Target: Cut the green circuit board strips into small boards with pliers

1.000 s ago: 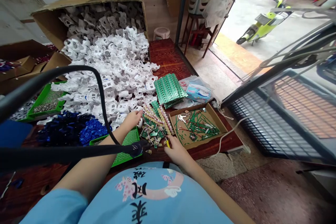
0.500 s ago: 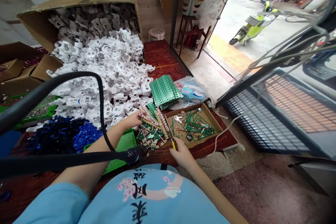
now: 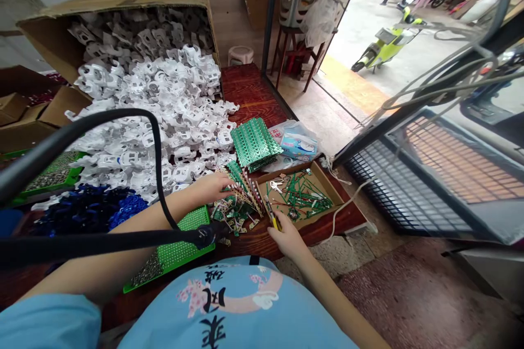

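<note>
My left hand (image 3: 215,186) has its fingers closed on the edge of a panel of small circuit boards (image 3: 246,191), whose strips stand on edge with white and pink parts along them. In my right hand (image 3: 290,237) is a slim yellow-handled tool (image 3: 277,222) with a narrow metal front; its exact kind is hard to make out. Its tip points away from me, close to the right end of the panel. Loose cut circuit boards (image 3: 235,215) lie in a heap below the panel. Behind stands a stack of green circuit board sheets (image 3: 254,142).
A shallow cardboard tray (image 3: 333,188) at right holds green offcut strips and keys (image 3: 275,186). White plastic parts (image 3: 159,103) spill from a large carton (image 3: 30,24). Blue parts (image 3: 126,210) and a green perforated tray (image 3: 188,248) lie left. A black cable arm (image 3: 158,158) crosses in front.
My left hand has moved right, further over the panel, and the strips have tilted more upright. The right hand with the tool has shifted slightly right. The left forearm uncovers more of the green tray.
</note>
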The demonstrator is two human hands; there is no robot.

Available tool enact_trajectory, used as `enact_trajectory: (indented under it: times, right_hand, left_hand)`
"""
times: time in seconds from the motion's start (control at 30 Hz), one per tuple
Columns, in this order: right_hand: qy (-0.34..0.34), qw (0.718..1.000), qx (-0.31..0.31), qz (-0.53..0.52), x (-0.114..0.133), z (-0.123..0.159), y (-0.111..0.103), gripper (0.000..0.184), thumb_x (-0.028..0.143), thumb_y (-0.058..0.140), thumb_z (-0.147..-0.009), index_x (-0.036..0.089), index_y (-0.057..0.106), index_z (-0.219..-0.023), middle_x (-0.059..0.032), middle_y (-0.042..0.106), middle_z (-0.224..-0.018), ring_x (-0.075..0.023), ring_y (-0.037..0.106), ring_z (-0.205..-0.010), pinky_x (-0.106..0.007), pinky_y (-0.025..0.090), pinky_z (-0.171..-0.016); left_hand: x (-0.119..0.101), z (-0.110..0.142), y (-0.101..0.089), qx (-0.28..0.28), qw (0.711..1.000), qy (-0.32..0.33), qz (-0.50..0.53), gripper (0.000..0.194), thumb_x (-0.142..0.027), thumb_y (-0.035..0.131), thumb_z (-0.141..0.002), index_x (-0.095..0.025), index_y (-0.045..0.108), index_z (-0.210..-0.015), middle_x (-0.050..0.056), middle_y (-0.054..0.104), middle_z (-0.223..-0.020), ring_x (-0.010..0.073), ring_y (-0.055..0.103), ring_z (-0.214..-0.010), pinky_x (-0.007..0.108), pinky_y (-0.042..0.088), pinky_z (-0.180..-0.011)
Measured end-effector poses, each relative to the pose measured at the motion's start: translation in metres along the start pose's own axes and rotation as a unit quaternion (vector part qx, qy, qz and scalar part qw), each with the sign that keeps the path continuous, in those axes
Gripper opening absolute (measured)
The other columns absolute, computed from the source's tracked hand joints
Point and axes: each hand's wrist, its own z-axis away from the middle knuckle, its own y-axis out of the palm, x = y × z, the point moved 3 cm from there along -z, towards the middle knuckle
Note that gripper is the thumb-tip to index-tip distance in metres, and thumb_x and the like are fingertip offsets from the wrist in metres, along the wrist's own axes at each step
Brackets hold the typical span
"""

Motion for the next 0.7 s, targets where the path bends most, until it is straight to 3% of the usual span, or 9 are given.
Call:
enact_trajectory:
  times: [0.2,0.33,0.43,0.57,0.7]
  right_hand:
    - [0.004,1.000,0.014,-0.001,0.004,-0.002,0.002,0.051,0.027,0.046,-0.067,0.013,0.045,-0.116,-0.0114,0.050,-0.114,-0.0227,0.045,-0.108,-0.035,0.033,-0.095]
    - [-0.009,0.999,0.012,-0.037,0.001,-0.003,0.002,0.049,0.029,0.048,-0.068,0.013,0.047,-0.114,-0.0103,0.052,-0.114,-0.0223,0.046,-0.108,-0.035,0.032,-0.095]
    - [-0.028,0.997,0.018,-0.077,-0.006,-0.006,0.000,0.048,0.031,0.047,-0.070,0.014,0.047,-0.115,-0.0087,0.054,-0.114,-0.0216,0.047,-0.107,-0.034,0.032,-0.095]
    - [-0.028,0.992,0.046,-0.111,-0.009,-0.006,-0.008,0.048,0.030,0.050,-0.070,0.017,0.048,-0.116,-0.0070,0.054,-0.113,-0.0220,0.048,-0.106,-0.035,0.034,-0.093]
    - [-0.032,0.969,0.145,-0.197,0.002,0.004,-0.016,0.045,0.029,0.053,-0.071,0.018,0.050,-0.114,-0.0055,0.057,-0.103,-0.0198,0.051,-0.099,-0.033,0.036,-0.090]
  left_hand:
    - [-0.009,-0.004,-0.032,-0.069,0.997,0.017,0.029,0.032,-0.043,0.055,-0.072,-0.016,0.068,-0.082,0.010,0.056,-0.094,0.0197,0.049,-0.089,0.028,0.036,-0.082]
    - [-0.009,0.000,-0.050,-0.047,0.985,-0.068,0.152,0.032,-0.045,0.052,-0.073,-0.019,0.064,-0.088,0.003,0.061,-0.087,0.0162,0.054,-0.082,0.023,0.039,-0.073]
    - [-0.002,0.003,-0.057,-0.074,0.965,-0.128,0.216,0.033,-0.047,0.055,-0.070,-0.017,0.061,-0.085,0.001,0.061,-0.076,0.0139,0.053,-0.072,0.022,0.039,-0.066]
    - [0.021,0.001,-0.052,-0.142,0.920,-0.164,0.327,0.037,-0.049,0.060,-0.064,-0.014,0.057,-0.076,-0.001,0.056,-0.066,0.0105,0.050,-0.060,0.022,0.040,-0.058]
    - [0.045,0.005,-0.033,-0.167,0.853,-0.221,0.443,0.043,-0.054,0.061,-0.061,-0.013,0.054,-0.074,0.000,0.055,-0.066,0.0096,0.051,-0.056,0.024,0.045,-0.057]
